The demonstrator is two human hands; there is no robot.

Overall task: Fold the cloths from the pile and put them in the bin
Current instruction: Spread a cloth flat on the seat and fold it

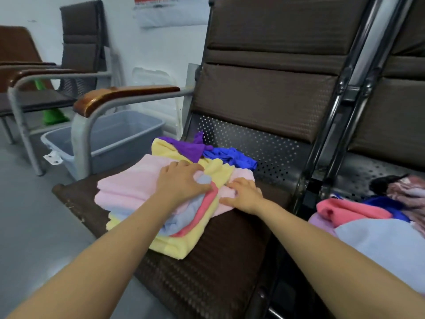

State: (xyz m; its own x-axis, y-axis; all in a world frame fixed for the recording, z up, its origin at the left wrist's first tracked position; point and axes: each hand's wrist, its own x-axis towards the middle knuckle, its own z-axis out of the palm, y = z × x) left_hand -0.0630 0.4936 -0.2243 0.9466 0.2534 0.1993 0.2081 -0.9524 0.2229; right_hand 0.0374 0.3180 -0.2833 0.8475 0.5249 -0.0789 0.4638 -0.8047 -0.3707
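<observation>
A stack of cloths lies on the brown chair seat (230,261): a pink cloth (128,187) on top, with light blue (184,217), coral and yellow (174,246) layers under it. My left hand (181,180) rests on the stack with fingers curled into the fabric near a light blue fold. My right hand (243,195) lies on the stack's right pink edge, fingers bent and pressing down. Behind the stack lie a purple cloth (187,148) and a blue cloth (230,157). The grey bin (128,143) stands on the floor left of the chair.
A wooden-topped metal armrest (119,97) stands between the seat and the bin. On the seat to the right lies a loose pile of cloths (368,219) in coral, blue, lilac and light blue. More chairs stand at the far left, with a green object (53,116) behind.
</observation>
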